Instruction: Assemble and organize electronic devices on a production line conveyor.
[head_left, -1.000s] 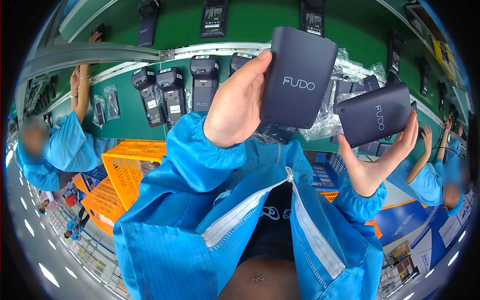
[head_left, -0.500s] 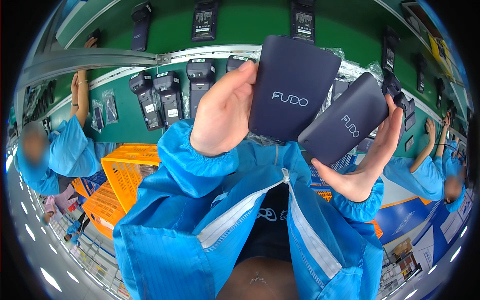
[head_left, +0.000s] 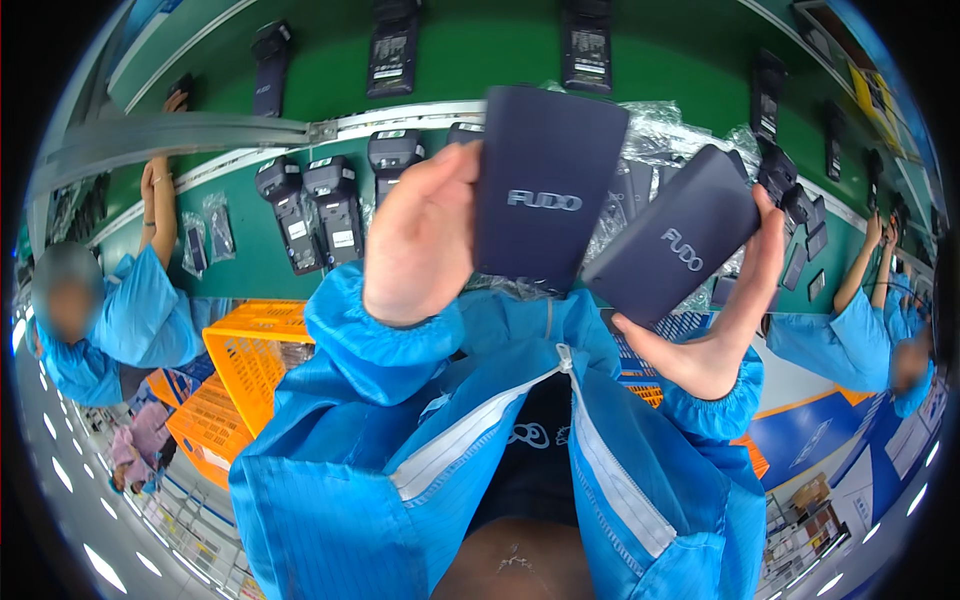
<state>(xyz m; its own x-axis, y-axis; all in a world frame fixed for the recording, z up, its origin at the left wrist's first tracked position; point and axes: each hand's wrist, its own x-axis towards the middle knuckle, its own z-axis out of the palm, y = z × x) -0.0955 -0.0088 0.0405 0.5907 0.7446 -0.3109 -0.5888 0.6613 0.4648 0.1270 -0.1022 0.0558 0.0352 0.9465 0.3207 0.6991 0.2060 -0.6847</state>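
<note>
Plainly dark slabs [head_left: 545, 150], smooth, pale-lettered

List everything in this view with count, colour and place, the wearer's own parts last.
panels: two, navy, one per hand
terminals: at least eight, dark, bench and far surface
plastic wrap: several pieces, clear, bench
bench: one, green, near side
far surface: one, green, beyond rail
rail: one, whitish, between them
crates: at least two, orange, left
co-workers: at least two, blue-clad, both sides
smock: one, blue, on wearer
left hand: one, blue-cuffed, holding left panel
right hand: one, blue-cuffed, holding right panel
</note>
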